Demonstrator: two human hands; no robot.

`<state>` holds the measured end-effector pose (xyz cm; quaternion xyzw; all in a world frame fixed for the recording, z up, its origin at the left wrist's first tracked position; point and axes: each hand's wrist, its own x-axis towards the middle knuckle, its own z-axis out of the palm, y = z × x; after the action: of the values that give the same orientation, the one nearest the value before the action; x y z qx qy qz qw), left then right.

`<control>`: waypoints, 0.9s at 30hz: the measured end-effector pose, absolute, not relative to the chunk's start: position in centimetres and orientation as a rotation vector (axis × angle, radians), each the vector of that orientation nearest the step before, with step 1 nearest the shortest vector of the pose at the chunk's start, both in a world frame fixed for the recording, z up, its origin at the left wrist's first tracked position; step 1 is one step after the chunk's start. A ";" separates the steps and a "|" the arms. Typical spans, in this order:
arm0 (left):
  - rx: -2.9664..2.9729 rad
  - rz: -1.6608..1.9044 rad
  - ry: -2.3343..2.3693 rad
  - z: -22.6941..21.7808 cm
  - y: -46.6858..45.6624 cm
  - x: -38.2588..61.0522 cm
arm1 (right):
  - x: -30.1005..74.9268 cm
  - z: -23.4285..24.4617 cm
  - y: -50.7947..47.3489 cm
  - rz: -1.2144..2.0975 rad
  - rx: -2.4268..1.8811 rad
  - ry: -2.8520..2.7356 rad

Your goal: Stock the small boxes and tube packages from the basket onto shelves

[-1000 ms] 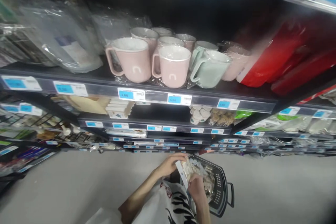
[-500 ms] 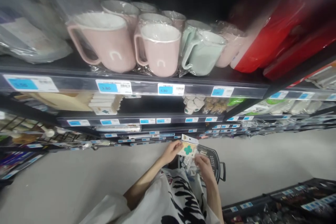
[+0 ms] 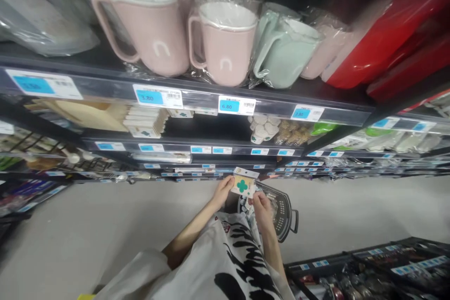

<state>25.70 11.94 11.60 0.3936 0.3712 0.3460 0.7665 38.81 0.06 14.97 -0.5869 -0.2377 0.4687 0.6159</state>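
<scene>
A small flat pack [image 3: 242, 186] with a white hanging tab and a green clover print is held up in front of my body. Fingers of my left hand [image 3: 222, 192] are closed on its left edge. My right hand [image 3: 263, 207] pinches its lower right corner, with the thumb and fingers together. Behind and below the pack is a dark shopping basket [image 3: 288, 215] with a side handle, holding some plastic-wrapped goods. What exactly lies in it is partly hidden by my right hand and the pack.
Above my hands, a shelf carries plastic-wrapped pink mugs [image 3: 230, 49] and a pale green mug [image 3: 290, 54]. Below it sits a stack of similar white packs [image 3: 144, 122], beside blue price labels. Another dark rack [image 3: 355, 272] stands at the lower right.
My hands and the pack have shifted slightly left and up in view, and the right hand more so. The shelf with mugs appears higher and larger as the view tilts down.
</scene>
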 end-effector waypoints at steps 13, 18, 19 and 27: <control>-0.228 0.692 0.356 15.5 11.0 24.1 | 38.7 14.8 -0.7 1.138 -1.269 -0.414; -0.216 0.691 0.373 15.4 10.3 24.4 | 38.5 15.1 -1.0 1.128 -1.296 -0.423; -0.195 0.679 0.374 15.4 10.2 24.5 | 38.4 15.2 -1.0 1.122 -1.308 -0.418; 0.428 0.793 0.688 14.3 9.5 26.6 | 38.6 13.7 -1.0 1.171 -1.264 -0.373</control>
<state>26.57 9.45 14.32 0.2026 0.3257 0.3756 0.8437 38.56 -1.01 13.68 -0.5533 -0.1632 0.5126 0.6359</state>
